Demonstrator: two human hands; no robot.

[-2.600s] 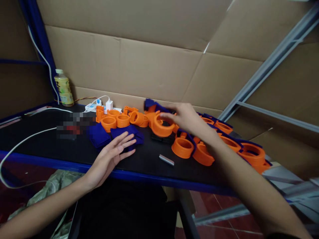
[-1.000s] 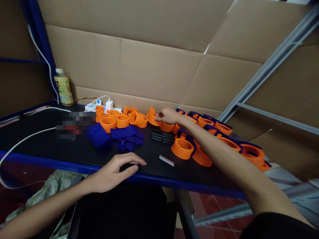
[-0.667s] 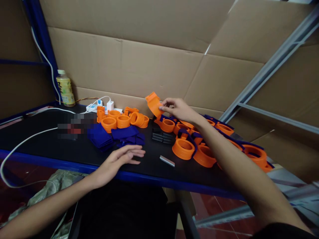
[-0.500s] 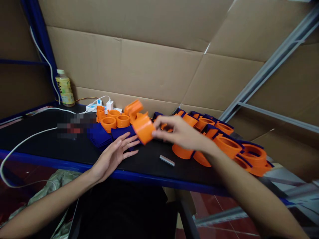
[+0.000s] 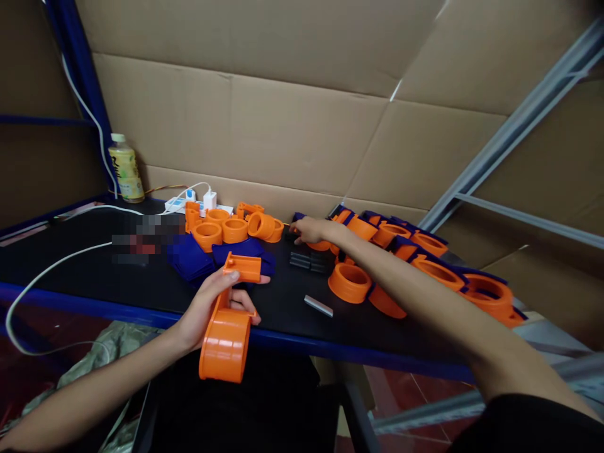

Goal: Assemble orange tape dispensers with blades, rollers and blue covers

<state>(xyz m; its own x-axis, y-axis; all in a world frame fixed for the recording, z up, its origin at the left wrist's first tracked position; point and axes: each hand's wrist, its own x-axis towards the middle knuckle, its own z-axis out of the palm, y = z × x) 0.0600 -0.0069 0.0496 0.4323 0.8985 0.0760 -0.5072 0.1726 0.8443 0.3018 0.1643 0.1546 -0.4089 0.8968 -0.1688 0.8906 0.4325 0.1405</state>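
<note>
My left hand (image 5: 214,299) is closed around an orange plastic tape dispenser (image 5: 225,343), its ring hanging low over the table's front edge and its flat end up by my thumb. My right hand (image 5: 309,229) reaches to the back of the table, fingertips apart and bent down at some dark parts beside the orange pieces; the fingers partly hide what lies there. Black ribbed pieces (image 5: 309,262) lie just in front of that hand. Nearer the front edge is a short silver metal bar (image 5: 318,306).
Several orange dispensers (image 5: 221,229) stand at the back left behind dark blue sheets (image 5: 193,255). More orange dispensers with blue strips (image 5: 436,274) crowd the right side under my right forearm. A drink bottle (image 5: 126,170), a power strip (image 5: 175,204) and white cables line the back.
The orange dispenser has passed from my right hand to my left hand and moved down toward me. My right hand has moved to the back of the table, uncovering the black pieces.
</note>
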